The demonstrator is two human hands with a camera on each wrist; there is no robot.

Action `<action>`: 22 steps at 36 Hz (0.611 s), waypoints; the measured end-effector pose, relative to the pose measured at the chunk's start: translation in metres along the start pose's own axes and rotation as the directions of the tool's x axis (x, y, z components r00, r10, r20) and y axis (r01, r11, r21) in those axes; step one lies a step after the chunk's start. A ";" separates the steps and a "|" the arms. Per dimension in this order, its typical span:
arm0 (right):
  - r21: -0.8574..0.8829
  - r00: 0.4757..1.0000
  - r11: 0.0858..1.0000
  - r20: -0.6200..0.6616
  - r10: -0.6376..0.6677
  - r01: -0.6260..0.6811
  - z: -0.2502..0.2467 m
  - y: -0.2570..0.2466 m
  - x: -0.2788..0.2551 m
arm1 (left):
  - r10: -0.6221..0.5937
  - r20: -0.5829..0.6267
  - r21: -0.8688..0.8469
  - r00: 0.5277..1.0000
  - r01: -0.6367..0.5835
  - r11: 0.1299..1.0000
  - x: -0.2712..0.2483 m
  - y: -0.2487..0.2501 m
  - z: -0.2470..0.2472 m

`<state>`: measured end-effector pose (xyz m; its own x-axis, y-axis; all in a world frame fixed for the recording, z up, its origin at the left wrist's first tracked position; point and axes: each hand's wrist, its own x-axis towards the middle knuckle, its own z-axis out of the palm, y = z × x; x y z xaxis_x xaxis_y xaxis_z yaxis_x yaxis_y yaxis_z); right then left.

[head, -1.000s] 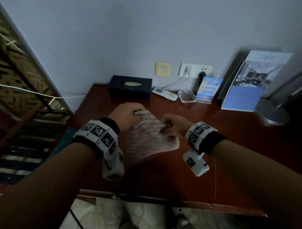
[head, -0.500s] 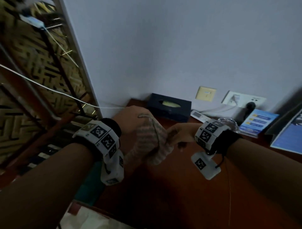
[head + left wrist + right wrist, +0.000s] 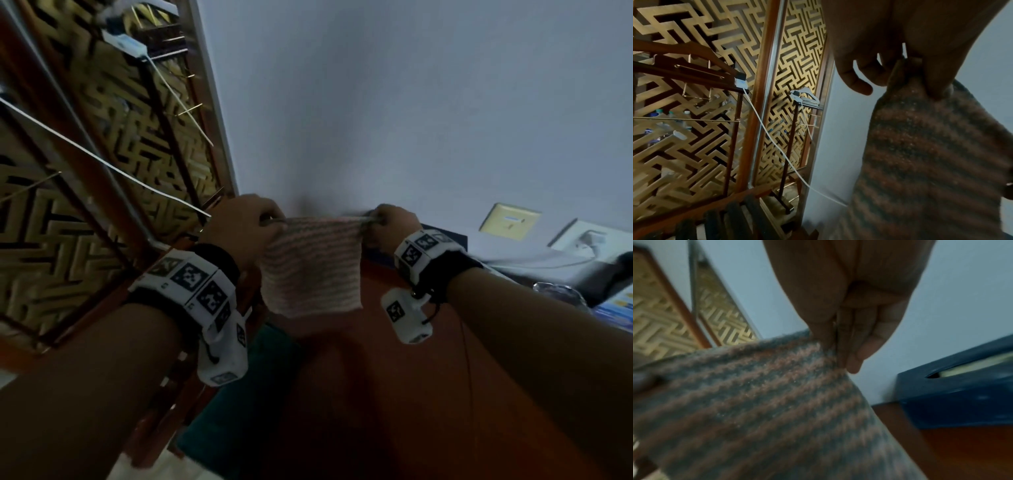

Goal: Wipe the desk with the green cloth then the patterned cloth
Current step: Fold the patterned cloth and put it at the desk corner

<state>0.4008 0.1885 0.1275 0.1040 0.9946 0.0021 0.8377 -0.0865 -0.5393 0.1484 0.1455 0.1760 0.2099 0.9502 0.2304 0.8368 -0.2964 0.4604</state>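
Note:
The patterned cloth, pink and grey in zigzag stripes, hangs spread in the air above the brown desk. My left hand pinches its upper left corner and my right hand pinches its upper right corner. In the left wrist view the cloth hangs from thumb and finger of the left hand. In the right wrist view the right hand pinches the cloth at its top edge. The green cloth lies dark teal at the desk's left edge, below the hanging cloth.
A dark blue tissue box stands against the wall at the back of the desk. Wall sockets with a plugged cable, a glass ashtray and a blue leaflet are at the right. A gold lattice screen and white cable stand left.
Both hands lifted the patterned cloth off the desk and pulled apart, so the bunched cloth now hangs flat between them. The head view swung left and up.

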 end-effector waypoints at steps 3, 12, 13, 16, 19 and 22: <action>0.100 0.998 0.995 -0.058 0.014 -0.008 0.007 -0.008 0.016 | 0.003 -0.058 -0.029 0.998 -0.005 1.000 0.003 -0.008 -0.002; 0.082 0.996 0.993 -0.038 0.086 -0.083 0.040 0.025 0.014 | -0.070 0.154 -0.109 0.986 0.088 0.990 -0.021 -0.023 0.061; 0.066 0.995 0.993 -0.029 0.097 -0.095 0.043 0.032 0.012 | -0.082 0.189 -0.123 0.978 0.107 0.987 -0.026 -0.022 0.071; 0.108 0.987 0.981 0.023 0.158 -0.159 0.055 0.052 0.005 | -0.092 0.280 -0.184 0.955 0.148 0.972 -0.040 -0.018 0.098; 0.147 0.977 0.966 0.042 0.209 -0.213 0.065 0.067 0.001 | -0.101 0.367 -0.202 0.925 0.186 0.962 -0.050 -0.015 0.121; 0.171 0.962 0.947 0.060 0.267 -0.273 0.072 0.075 0.002 | -0.086 0.436 -0.189 0.896 0.184 0.965 -0.054 -0.012 0.136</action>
<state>0.4253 0.1879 0.0268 0.2914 0.9372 -0.1919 0.6731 -0.3434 -0.6550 0.1964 0.1110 0.0412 0.3367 0.9186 -0.2067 0.7501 -0.1290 0.6486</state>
